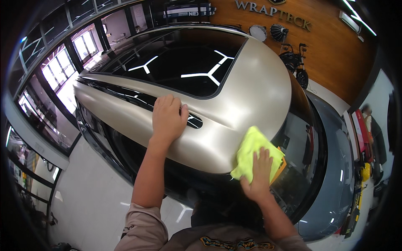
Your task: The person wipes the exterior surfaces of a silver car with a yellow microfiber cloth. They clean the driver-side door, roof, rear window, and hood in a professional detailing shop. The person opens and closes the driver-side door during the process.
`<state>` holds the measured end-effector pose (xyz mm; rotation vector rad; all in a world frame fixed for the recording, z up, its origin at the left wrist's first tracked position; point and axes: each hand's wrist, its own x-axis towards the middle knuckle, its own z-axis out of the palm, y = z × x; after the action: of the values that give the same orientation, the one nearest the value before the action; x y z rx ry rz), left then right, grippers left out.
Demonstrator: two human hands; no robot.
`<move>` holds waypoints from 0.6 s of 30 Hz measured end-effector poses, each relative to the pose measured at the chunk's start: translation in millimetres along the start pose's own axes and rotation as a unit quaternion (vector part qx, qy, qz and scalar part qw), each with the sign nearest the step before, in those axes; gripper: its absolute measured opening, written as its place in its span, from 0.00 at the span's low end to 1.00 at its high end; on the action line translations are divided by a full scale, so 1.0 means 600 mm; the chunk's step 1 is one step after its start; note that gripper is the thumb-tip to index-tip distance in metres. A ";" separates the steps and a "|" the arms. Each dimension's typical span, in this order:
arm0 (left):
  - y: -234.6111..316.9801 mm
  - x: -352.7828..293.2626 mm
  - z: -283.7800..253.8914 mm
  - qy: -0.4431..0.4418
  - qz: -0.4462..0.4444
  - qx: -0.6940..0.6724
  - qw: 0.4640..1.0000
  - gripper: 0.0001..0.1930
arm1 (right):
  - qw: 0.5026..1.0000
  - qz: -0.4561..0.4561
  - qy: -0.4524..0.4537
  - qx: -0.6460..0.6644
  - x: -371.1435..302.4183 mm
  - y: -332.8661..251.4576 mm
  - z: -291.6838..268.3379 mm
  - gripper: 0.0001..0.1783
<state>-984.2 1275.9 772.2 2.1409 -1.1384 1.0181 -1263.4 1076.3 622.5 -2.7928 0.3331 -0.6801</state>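
Note:
A car roof covered in satin champagne-coloured film spreads out in front of me, with a dark glass panel set in it. My left hand is curled over the glossy black roof rail, fingers bent around it. At the roof's corner by the windshield, my right hand presses on a bright yellow-green cloth and holds it, fingers laid along it. From under the cloth's right edge sticks an orange flat piece; its full shape is hidden.
To the right lie the car's windshield and grey hood. A black motorcycle and round studio lamps stand by the wooden wall. Glass partitions line the left, beyond the pale tiled floor. A person is at the far right.

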 end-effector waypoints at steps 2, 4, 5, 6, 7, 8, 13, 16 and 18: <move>0.000 0.001 -0.003 -0.013 -0.001 -0.013 1.000 0.08 | 0.999 0.041 0.012 0.012 -0.023 0.022 0.001 0.48; -0.002 0.005 -0.007 -0.033 -0.004 -0.001 0.999 0.08 | 0.995 0.092 0.044 0.009 -0.004 0.112 -0.022 0.45; -0.004 0.008 -0.010 -0.048 -0.007 -0.001 0.999 0.08 | 0.986 0.141 0.086 0.036 0.027 0.187 -0.034 0.44; -0.005 0.011 -0.012 -0.056 -0.012 -0.001 0.998 0.08 | 0.969 0.213 0.123 0.034 0.057 0.251 -0.050 0.42; -0.006 0.015 -0.013 -0.045 -0.015 0.005 0.999 0.08 | 0.945 0.306 0.115 -0.008 0.081 0.298 -0.063 0.42; -0.006 0.017 -0.014 -0.043 -0.018 0.014 0.999 0.08 | 0.891 0.443 0.065 -0.078 0.096 0.335 -0.071 0.43; -0.007 0.013 -0.006 -0.082 -0.069 0.032 0.994 0.07 | 0.988 0.130 0.067 0.039 0.025 0.246 0.008 0.56; -0.027 0.004 0.011 -0.125 -0.098 0.025 0.987 0.06 | 0.992 0.057 0.006 0.116 -0.046 0.172 0.045 0.51; -0.054 -0.008 0.023 -0.124 -0.054 0.040 0.990 0.06 | 0.993 0.036 -0.021 0.108 -0.062 0.218 0.049 0.48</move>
<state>-953.2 1285.1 757.4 2.4170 -1.0940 0.7784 -1302.4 968.3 543.5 -2.5741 0.3287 -0.6026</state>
